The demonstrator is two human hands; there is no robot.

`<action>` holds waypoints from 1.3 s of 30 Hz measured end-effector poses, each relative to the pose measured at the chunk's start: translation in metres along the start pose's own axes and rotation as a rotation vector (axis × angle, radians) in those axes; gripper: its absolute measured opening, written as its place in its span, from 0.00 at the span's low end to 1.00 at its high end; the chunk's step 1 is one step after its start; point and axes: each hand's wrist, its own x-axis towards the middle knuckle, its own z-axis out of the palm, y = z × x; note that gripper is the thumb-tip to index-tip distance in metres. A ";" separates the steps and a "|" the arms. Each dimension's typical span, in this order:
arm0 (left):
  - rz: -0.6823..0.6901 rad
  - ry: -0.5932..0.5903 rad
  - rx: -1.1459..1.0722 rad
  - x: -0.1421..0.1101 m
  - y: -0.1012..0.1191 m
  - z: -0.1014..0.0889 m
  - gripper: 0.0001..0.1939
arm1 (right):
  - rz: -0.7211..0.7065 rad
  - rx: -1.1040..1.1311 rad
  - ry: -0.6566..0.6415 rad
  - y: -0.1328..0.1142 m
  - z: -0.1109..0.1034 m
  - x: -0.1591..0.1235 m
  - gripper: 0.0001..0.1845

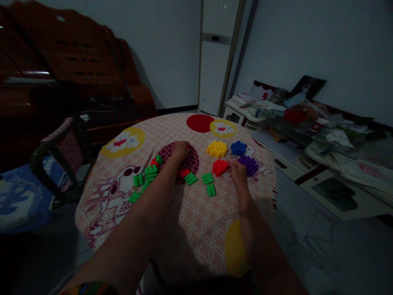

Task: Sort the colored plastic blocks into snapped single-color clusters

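Note:
Reaching over the dark pink dotted circle on the cloth, my left hand [180, 150] is closed, with a small red plastic piece [188, 146] showing at its fingertips. My right hand [238, 169] has its fingers drawn together against the right edge of a red cluster of pieces [220, 167]; what they pinch is hidden. Purple pieces [249, 165] lie just beyond that hand. Further back sit a yellow cluster [216, 149] and a blue cluster [238, 148]. Green pieces [150, 173] lie in small groups left of my left forearm, and more green pieces [209, 183] lie between my arms.
A patterned cloth [199, 221] covers the round table. Beside it on the left is a chair [61, 155], with a wooden sofa [82, 61] behind. A cluttered low cabinet [307, 164] runs along the right wall. A tall white unit [215, 69] stands at the back.

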 end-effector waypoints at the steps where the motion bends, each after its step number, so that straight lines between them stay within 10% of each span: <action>1: 0.006 -0.005 -0.001 -0.004 0.003 -0.001 0.15 | -0.002 0.002 -0.002 0.000 0.000 0.000 0.24; 10: 0.154 -0.046 -0.122 -0.053 0.051 0.014 0.15 | -0.007 -0.003 0.009 -0.002 0.000 0.000 0.22; 20: 0.256 -0.081 -0.049 -0.040 0.078 0.028 0.17 | -0.004 -0.008 0.005 0.000 0.000 0.001 0.22; 39: 0.344 -0.200 -0.022 -0.099 0.062 0.002 0.14 | 0.013 0.011 0.024 -0.007 0.000 -0.002 0.22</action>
